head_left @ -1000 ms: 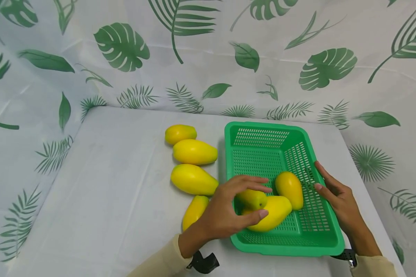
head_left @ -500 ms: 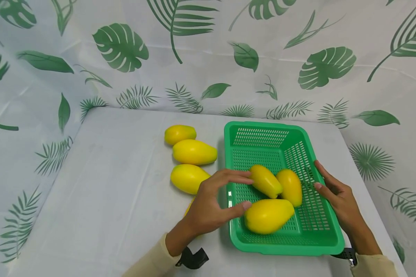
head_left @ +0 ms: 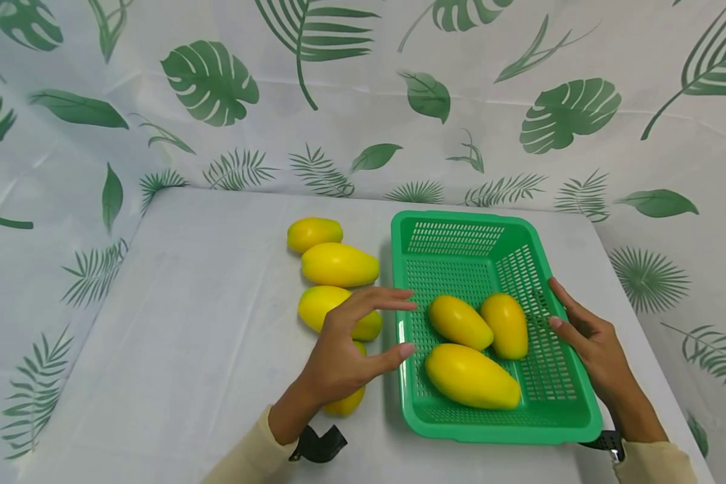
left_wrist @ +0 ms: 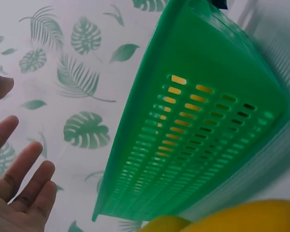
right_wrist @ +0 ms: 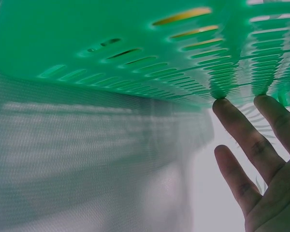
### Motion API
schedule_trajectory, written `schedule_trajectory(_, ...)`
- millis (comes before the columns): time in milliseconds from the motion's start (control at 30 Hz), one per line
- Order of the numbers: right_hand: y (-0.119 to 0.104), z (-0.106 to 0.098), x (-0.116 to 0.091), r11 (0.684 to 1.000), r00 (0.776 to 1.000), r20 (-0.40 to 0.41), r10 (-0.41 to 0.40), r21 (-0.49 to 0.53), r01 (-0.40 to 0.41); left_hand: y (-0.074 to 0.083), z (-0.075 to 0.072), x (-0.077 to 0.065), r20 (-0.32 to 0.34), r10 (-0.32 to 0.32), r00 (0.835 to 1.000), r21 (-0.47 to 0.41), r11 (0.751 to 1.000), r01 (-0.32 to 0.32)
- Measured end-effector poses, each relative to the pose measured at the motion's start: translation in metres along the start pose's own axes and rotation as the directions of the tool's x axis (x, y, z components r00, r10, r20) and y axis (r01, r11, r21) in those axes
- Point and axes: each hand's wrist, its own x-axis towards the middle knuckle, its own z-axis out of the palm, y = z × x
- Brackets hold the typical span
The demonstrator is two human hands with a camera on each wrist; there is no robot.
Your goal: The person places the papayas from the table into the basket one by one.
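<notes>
Three yellow papayas lie in the green plastic basket (head_left: pixel 490 433): an upper-left papaya (head_left: pixel 460 323), an upper-right papaya (head_left: pixel 505 326) and a front papaya (head_left: pixel 473 376). My left hand (head_left: pixel 345 353) hovers at the basket's left rim, thumb and fingers spread apart with nothing between them. At the right rim, my right hand (head_left: pixel 595 349) holds the basket, its thumb over the edge. Fingertips (right_wrist: pixel 221 102) of that hand touch the slotted outer wall in the right wrist view. Behind the left hand, a papaya (head_left: pixel 347 400) is partly hidden.
More papayas form a column left of the basket: a small far papaya (head_left: pixel 314 235), a larger papaya (head_left: pixel 340 265) and a papaya (head_left: pixel 317 306) partly covered by the hand. White cloth covers the table (head_left: pixel 187 323). A leaf-printed sheet (head_left: pixel 339 87) hangs behind.
My left hand has let go of a papaya in the basket and drawn back leftward. The released papaya settled beside the others, and the front papaya turned slightly. My right hand stays at the rim.
</notes>
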Motion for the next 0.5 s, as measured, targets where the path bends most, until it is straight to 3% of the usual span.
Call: schedule_trajectory(500, 0.001, 0.0, 0.0, 1.0, 1.0, -0.003, -0.002, -0.03, 0.002, -0.014, -0.026, -0.01, -0.052, -0.065, 0.997, 0.071, 0.995, 0.068)
